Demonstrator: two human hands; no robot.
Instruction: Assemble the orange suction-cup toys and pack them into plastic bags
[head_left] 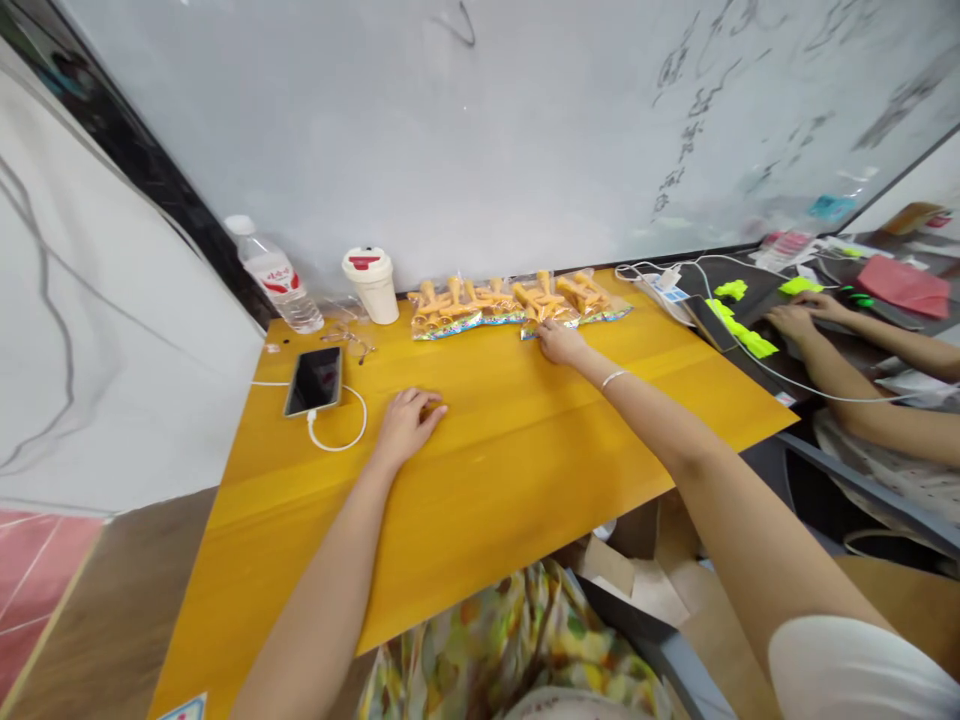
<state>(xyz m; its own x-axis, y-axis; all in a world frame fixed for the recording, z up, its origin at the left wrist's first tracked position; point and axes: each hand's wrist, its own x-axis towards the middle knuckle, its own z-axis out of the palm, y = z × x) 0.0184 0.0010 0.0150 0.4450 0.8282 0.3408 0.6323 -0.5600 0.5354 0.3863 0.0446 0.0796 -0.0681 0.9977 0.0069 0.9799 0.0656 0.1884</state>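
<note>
My right hand [562, 343] reaches to the back of the wooden desk [480, 480], its fingers closed on the lower edge of a clear plastic bag of orange plastic pieces [541, 300]. Another such bag [595, 296] lies against its right side. To its left lie more bagged orange pieces [450, 308], in a row along the whiteboard. My left hand [409, 425] rests on the desk with nothing in it, fingers loosely bent and thumb apart. It is nearest to a phone [313, 381] with a white cable.
At the back left stand a water bottle [277, 275] and a white cup [371, 285], with glasses [352, 342] nearby. A whiteboard [487, 130] rises behind. On the right, a co-worker's hands [799, 315] are near yellow-green pieces [750, 335] on a dark desk; a white cable crosses there.
</note>
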